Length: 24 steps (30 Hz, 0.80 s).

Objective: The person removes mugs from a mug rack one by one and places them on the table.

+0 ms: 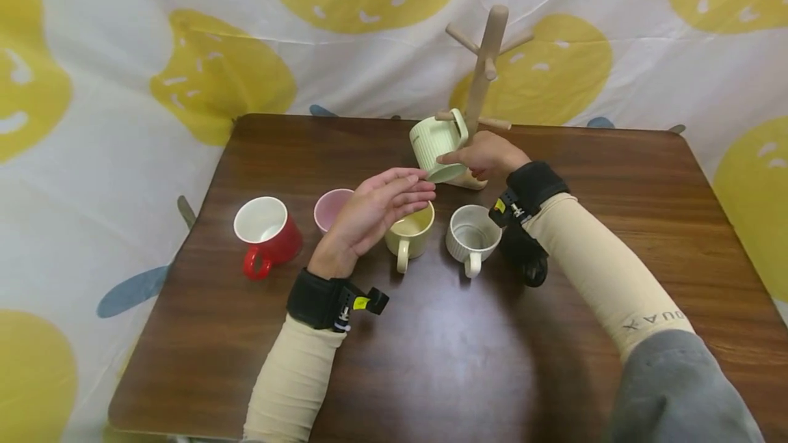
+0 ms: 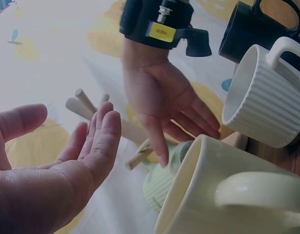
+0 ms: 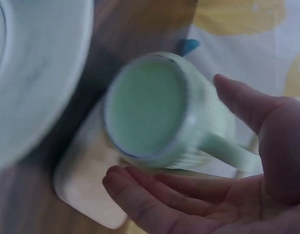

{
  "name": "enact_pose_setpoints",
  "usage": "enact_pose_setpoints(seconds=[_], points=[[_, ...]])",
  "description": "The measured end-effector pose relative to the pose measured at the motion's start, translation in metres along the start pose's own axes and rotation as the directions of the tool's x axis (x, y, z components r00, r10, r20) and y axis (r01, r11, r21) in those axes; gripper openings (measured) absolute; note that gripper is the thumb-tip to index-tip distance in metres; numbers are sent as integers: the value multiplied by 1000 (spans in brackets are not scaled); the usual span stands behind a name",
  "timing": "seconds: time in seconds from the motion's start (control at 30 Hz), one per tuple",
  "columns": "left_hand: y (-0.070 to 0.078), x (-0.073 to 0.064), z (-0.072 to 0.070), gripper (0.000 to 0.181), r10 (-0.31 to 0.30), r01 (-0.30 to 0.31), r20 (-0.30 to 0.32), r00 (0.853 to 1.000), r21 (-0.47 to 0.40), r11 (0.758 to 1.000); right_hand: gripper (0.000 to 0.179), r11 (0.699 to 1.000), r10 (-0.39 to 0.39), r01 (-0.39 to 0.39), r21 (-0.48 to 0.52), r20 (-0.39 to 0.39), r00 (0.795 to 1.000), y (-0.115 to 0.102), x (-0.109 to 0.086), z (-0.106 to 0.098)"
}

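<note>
A pale green ribbed mug (image 1: 427,145) hangs tilted by its handle from a low peg of the wooden mug tree (image 1: 486,84). My right hand (image 1: 489,154) is beside this mug. In the right wrist view, its thumb and fingers are spread near the green mug (image 3: 149,109), with no grip visible. My left hand (image 1: 380,207) has its fingers extended just below and left of the mug, above the yellow mug (image 1: 411,234). From the left wrist view, the left palm (image 2: 52,190) holds nothing. Whether its fingertips touch the green mug cannot be told.
On the brown table (image 1: 431,361), a red mug (image 1: 280,241) stands at left. A pink mug (image 1: 332,207) is partly behind the left hand. A white ribbed mug (image 1: 473,236) and a black mug (image 1: 526,262) stand at right, the black one partly under the right wrist. A patterned cloth (image 1: 382,74) hangs behind.
</note>
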<state>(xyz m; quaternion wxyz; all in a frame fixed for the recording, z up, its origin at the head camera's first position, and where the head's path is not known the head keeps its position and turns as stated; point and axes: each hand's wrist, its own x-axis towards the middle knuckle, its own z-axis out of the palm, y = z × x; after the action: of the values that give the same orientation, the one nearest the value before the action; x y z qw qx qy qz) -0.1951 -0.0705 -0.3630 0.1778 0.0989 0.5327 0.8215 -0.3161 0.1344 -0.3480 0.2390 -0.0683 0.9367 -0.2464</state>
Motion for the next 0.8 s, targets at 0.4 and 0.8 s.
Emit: enact_pose_setpoints(seconds=[0.4,0.8], points=[[-4,-1,5,33,11,-11,8,1000,-22,1000,82,966,85,-86,242,17,996,10,14,16],[-5,-4,7,31,-1,0,-9,1000,-24,1000,76,871,164,-94,483,-104,981,11,19,31]])
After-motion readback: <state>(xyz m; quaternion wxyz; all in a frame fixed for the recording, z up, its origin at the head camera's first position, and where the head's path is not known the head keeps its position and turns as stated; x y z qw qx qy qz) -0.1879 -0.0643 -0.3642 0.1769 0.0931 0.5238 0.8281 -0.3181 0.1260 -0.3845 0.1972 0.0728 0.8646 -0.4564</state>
